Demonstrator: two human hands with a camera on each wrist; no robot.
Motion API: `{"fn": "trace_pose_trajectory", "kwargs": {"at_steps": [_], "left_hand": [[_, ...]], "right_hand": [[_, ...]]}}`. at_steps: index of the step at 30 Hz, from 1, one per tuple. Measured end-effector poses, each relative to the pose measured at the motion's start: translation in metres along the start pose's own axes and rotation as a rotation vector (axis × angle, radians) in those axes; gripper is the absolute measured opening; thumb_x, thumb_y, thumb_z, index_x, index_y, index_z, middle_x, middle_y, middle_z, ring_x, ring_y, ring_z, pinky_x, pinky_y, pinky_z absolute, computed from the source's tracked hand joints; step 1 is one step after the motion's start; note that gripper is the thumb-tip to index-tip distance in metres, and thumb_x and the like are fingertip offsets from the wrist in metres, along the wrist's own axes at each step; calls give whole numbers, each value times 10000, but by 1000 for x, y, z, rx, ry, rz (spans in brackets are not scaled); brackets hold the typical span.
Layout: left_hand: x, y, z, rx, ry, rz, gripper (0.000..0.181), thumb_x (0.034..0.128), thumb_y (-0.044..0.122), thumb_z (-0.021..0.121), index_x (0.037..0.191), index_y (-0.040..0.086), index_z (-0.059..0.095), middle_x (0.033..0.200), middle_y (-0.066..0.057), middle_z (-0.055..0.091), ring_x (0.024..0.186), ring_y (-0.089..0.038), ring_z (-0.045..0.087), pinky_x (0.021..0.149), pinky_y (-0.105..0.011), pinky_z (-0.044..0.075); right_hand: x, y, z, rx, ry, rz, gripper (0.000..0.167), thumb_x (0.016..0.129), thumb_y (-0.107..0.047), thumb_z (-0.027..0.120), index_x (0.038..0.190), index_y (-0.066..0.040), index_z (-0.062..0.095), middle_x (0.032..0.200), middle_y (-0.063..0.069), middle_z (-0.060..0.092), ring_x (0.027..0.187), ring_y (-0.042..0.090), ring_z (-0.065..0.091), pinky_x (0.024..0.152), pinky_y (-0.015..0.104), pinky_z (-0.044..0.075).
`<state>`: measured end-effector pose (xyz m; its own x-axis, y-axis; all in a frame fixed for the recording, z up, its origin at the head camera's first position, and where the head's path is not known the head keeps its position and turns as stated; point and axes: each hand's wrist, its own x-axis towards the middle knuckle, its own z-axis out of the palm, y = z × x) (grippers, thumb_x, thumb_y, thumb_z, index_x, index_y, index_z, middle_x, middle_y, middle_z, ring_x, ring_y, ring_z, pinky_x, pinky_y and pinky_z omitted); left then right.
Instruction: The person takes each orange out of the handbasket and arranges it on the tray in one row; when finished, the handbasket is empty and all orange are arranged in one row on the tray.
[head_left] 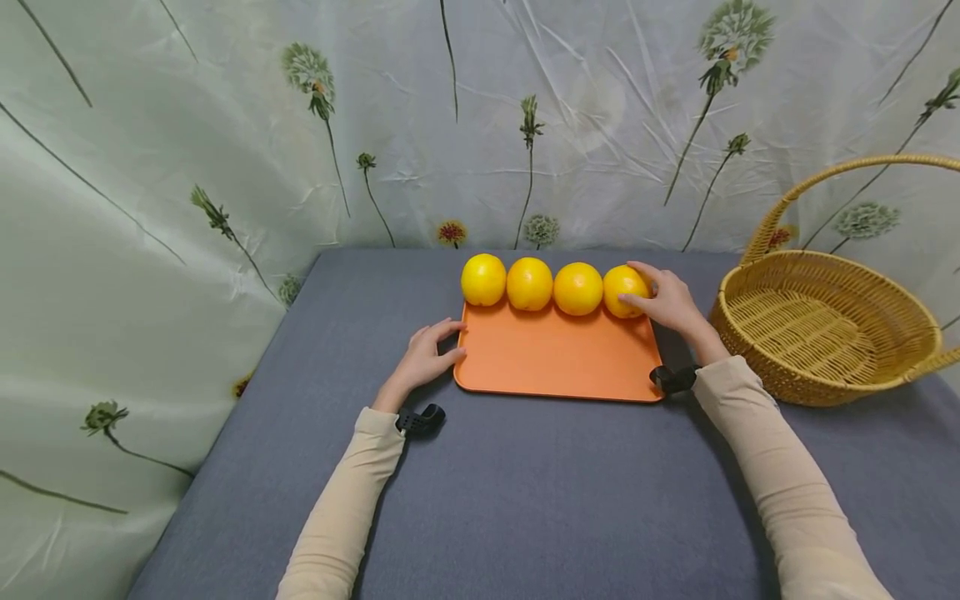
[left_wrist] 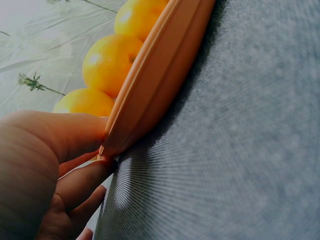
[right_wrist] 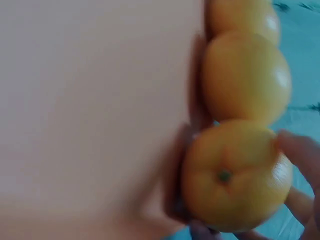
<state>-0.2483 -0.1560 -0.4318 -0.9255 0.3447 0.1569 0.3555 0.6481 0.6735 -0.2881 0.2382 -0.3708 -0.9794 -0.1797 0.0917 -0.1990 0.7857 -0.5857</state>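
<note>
Several oranges (head_left: 530, 284) sit side by side in a row along the far edge of an orange rectangular tray (head_left: 555, 358). My right hand (head_left: 669, 302) grips the rightmost orange (head_left: 621, 287), thumb on the near side and fingers round the back. In the right wrist view that orange (right_wrist: 235, 175) shows its green stem end and touches the one beside it. My left hand (head_left: 426, 357) is at the tray's left edge. Up close in the left wrist view, its thumb and a finger pinch the rim (left_wrist: 127, 110) of the tray.
A woven basket (head_left: 723, 321) with a tall handle stands right of the tray, close to my right wrist. Grey cloth (head_left: 525, 483) covers the table. Behind and to the left hangs a pale curtain (head_left: 420, 150) printed with dandelions. Each wrist wears a black band (head_left: 422, 420).
</note>
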Motion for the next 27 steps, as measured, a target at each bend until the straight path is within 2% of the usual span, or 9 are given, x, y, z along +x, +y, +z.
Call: {"fn": "trace_pose_trajectory", "kwargs": {"at_steps": [2,4,8,13,18,23,25,27], "left_hand": [[0,-1,-1,2,6,4,452,869,180,628,1285,24,545,1361,-163,541,1385,-326,368,1153,-557,176],[0,-2,-2,7,13,8,449,868,183,630,1281,24,549,1355,-163,546,1380,-327,374,1152,-554,184],[-1,-4,-3,7,17,12,455,869,191,629,1282,21,545,1351,-166,548,1379,-334,373,1151,-556,182],[-3,-6,-3,11,13,12,459,871,189,623,1288,17,537,1356,-176,540,1383,-348,360,1144,-567,181],[-1,-7,-4,2,5,-1,456,872,190,624,1287,20,539,1360,-170,538,1391,-340,351,1150,-562,175],[0,-9,-4,-10,-19,-5,446,876,190,615,1285,27,543,1369,-174,529,1386,-338,360,1151,-558,187],[1,-10,-4,-19,-35,-13,438,881,189,610,1287,38,545,1381,-179,516,1369,-347,381,1138,-537,241],[1,-11,-6,-54,-65,-35,430,894,188,597,1298,53,539,1394,-186,500,1205,-376,539,1042,-518,384]], "right_hand": [[0,1,-2,25,-39,2,670,896,-304,610,1458,-78,322,1325,320,403,1110,435,423,896,559,378],[2,2,-2,40,-45,9,690,885,-303,624,1462,-85,316,1343,323,391,1149,454,418,934,577,383],[6,3,3,49,4,-10,685,868,-285,646,1441,-56,349,1336,319,421,1183,476,421,971,594,383],[10,4,8,63,35,-24,679,861,-268,658,1430,-42,365,1332,310,424,1163,462,429,946,588,390],[10,3,7,87,1,-15,702,871,-281,643,1448,-42,322,1349,322,385,1194,472,395,975,602,368],[10,6,2,78,-72,-16,722,889,-300,620,1463,-32,273,1406,313,355,1257,483,390,1020,590,373],[10,7,-1,69,-109,-14,731,897,-316,606,1469,-30,252,1428,310,339,1267,484,393,1025,586,375],[11,6,-4,61,-145,-5,738,905,-335,590,1476,-34,232,1444,305,325,1280,475,384,1030,586,367]]}}
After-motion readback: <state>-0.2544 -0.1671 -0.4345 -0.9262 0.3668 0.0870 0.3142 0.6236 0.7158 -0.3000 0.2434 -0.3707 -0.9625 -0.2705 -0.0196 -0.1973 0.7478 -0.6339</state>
